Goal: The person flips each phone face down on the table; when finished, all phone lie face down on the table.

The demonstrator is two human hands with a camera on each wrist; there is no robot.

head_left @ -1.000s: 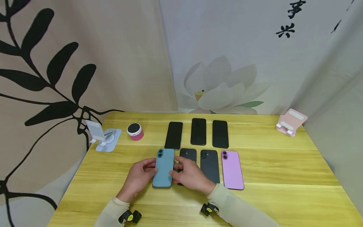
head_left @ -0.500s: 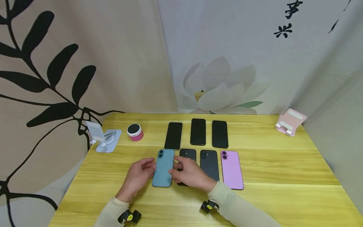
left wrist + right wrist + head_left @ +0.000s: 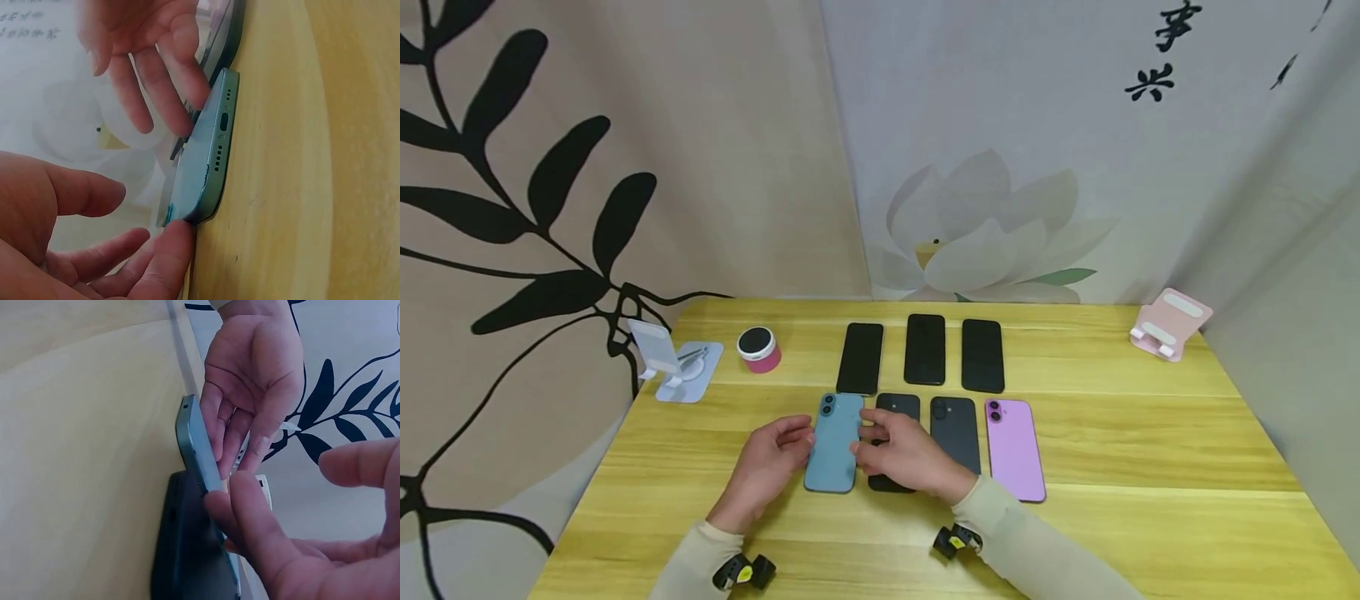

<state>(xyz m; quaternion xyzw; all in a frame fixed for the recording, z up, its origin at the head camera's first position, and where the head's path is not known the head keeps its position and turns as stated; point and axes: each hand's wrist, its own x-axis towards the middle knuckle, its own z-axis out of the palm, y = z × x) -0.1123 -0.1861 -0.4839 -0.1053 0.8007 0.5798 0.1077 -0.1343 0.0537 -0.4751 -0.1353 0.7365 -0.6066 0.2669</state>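
A light-blue smartphone (image 3: 835, 443) lies back up on the table between my two hands, its camera at the far end. My left hand (image 3: 767, 467) is at its left edge; in the left wrist view a fingertip touches the phone's corner and the thumb is held apart. My right hand (image 3: 910, 454) is at the right edge with fingertips touching the side, its thumb raised in the right wrist view. It partly hides a black smartphone (image 3: 897, 405). Farther right lie a dark grey smartphone (image 3: 955, 433) and a purple smartphone (image 3: 1016, 450), backs up.
Behind stands a row of black phones lying screen up: left (image 3: 861, 358), middle (image 3: 925, 349) and right (image 3: 982, 356). A white phone stand (image 3: 681, 367) and a pink round speaker-like item (image 3: 759, 350) are at the back left. A pink phone stand (image 3: 1171, 325) occupies the back right.
The blue phone has shifted very slightly away from me. My thumbs have eased off it, while the hands stay at its sides. The other things have not moved.
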